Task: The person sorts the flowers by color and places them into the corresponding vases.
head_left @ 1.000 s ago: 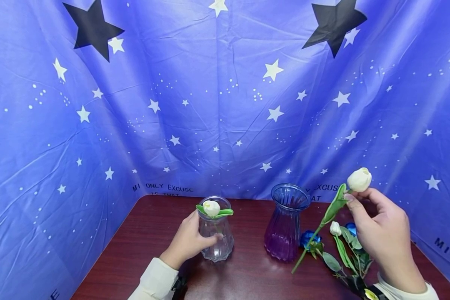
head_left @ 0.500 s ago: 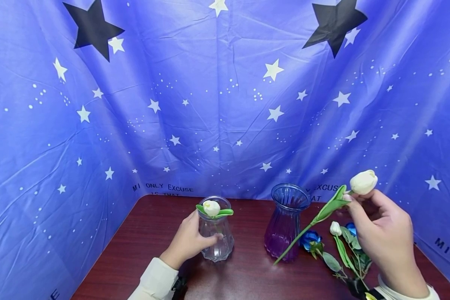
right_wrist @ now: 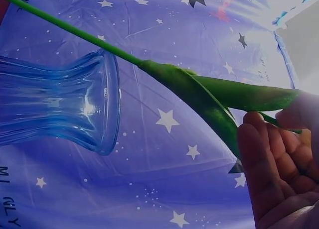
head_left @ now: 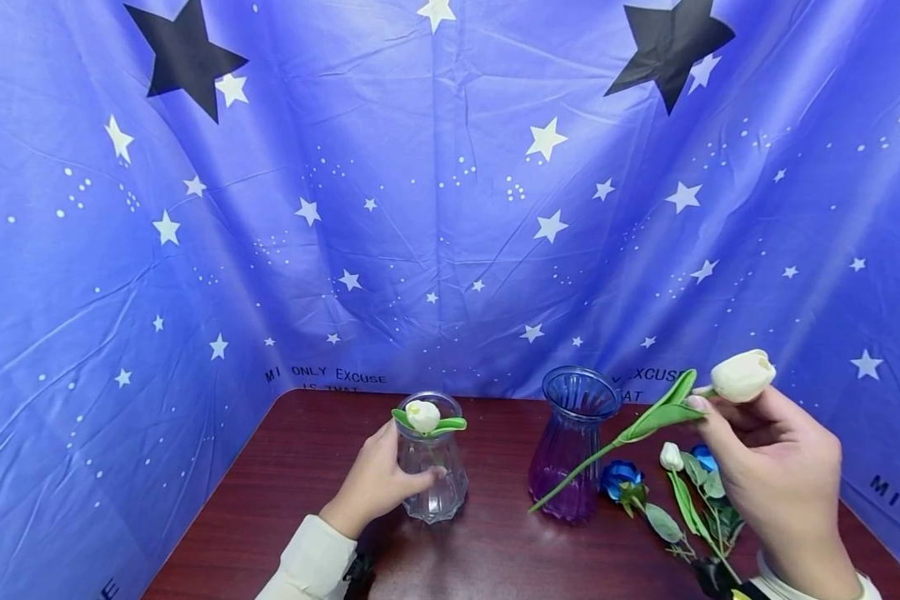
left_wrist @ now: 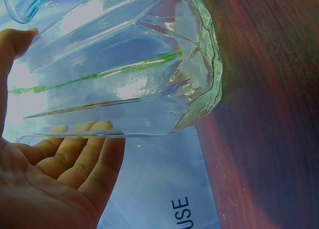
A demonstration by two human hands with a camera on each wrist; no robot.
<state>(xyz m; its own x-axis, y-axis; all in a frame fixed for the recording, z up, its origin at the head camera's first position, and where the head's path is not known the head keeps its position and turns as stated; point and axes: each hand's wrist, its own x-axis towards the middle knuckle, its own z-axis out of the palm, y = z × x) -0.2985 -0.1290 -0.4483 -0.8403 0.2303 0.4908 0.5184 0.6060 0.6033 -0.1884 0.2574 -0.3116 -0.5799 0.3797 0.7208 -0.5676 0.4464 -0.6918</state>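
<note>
In the head view, my left hand (head_left: pixel 375 483) grips a clear ribbed glass vase (head_left: pixel 448 496) standing on the table, thumb in front and the other fingers behind. A white tulip (head_left: pixel 423 416) with two green leaves sits in its mouth; the left wrist view shows its green stem (left_wrist: pixel 124 68) inside the glass. My right hand (head_left: pixel 783 479) pinches another white tulip (head_left: pixel 742 375) just below the bloom, between thumb and fingers. That tulip slants down to the left, its stem crossing in front of a blue-and-purple glass vase (head_left: pixel 562 437), whose blue rim shows in the right wrist view.
Right of the coloured vase lie a blue rose (head_left: pixel 621 480), a smaller white tulip (head_left: pixel 671 457) and leafy stems (head_left: pixel 663 523), partly behind my right hand. The dark red table (head_left: pixel 307 467) meets a blue star-printed cloth (head_left: pixel 435 250) at the back.
My right hand has moved slightly right and tilted the tulip flatter; its stem end has swung left and up across the coloured vase. The left hand and clear vase stay put.
</note>
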